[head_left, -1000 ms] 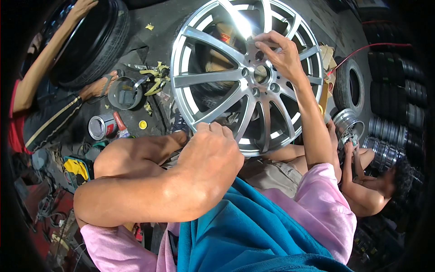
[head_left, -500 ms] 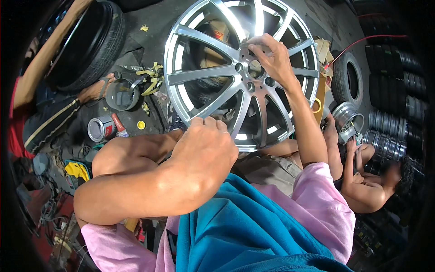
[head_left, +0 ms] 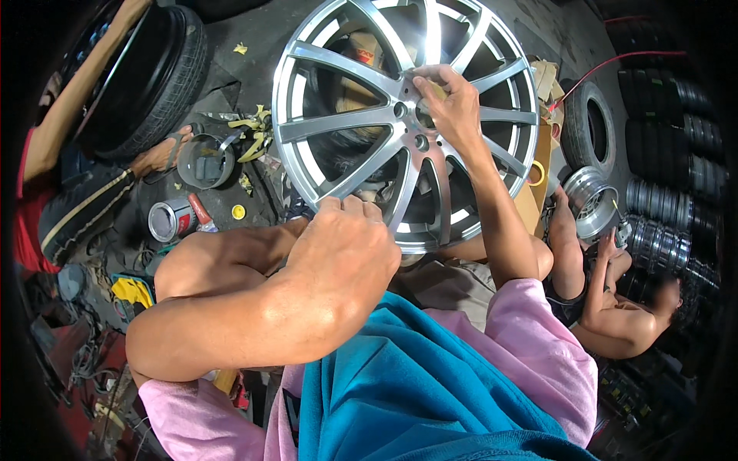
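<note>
A large silver multi-spoke alloy wheel rim point(head_left: 338, 119) is held upright-tilted over my bent legs. My left hand point(head_left: 338, 253) has its fingers curled over the rim's lower-left edge. My right hand point(head_left: 446, 107) is at the hub, thumb and index finger drawn close together over the bolt holes; whatever is between them is too small to make out, and the hand partly hides the centre bore. Behind the spokes a dark tyre and brown cardboard show in part.
Two co-workers: one at left by a mounted tyre point(head_left: 165, 92), another point(head_left: 626, 323) holding a small rim point(head_left: 596, 203). Around are a paint can point(head_left: 165, 220), grey container point(head_left: 200, 165), yellow scraps point(head_left: 254, 127), loose tyre point(head_left: 584, 131), stacked rims point(head_left: 661, 246) and a red hose point(head_left: 646, 52).
The wheel rim has shifted left and slightly up, with both my hands moving along. My right fingers now sit more over the centre bore. The co-worker at right has shifted slightly.
</note>
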